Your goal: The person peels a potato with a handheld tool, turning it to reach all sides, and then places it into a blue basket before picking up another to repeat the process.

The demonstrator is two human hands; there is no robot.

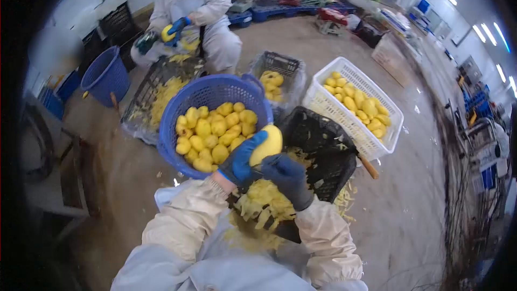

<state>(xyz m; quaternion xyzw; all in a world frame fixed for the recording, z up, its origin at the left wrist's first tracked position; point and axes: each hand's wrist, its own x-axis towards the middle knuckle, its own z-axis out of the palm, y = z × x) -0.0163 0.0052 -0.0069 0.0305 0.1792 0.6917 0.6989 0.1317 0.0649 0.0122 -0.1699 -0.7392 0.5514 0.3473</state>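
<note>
A large yellow potato [267, 145], smooth and pale where its skin is off, is gripped in my blue-gloved left hand [242, 157]. My right hand [288, 175], in a darker blue glove, is closed close against its lower side. Between the fingers a thin dark tool shows only in part; its kind is hidden. Below both hands, a heap of yellow peelings [265, 200] lies in a black crate [323, 134] with a dark lining. Left of my hands stands a blue basket [172, 113] full of yellow potatoes [218, 128].
A white crate [396, 124] of peeled potatoes stands right. A wooden handle [368, 166] sticks out beside the black crate. Opposite sits a co-worker [194, 16] holding a potato [168, 33] over a crate of peelings [167, 97]. A purple-blue bin [107, 78] stands left.
</note>
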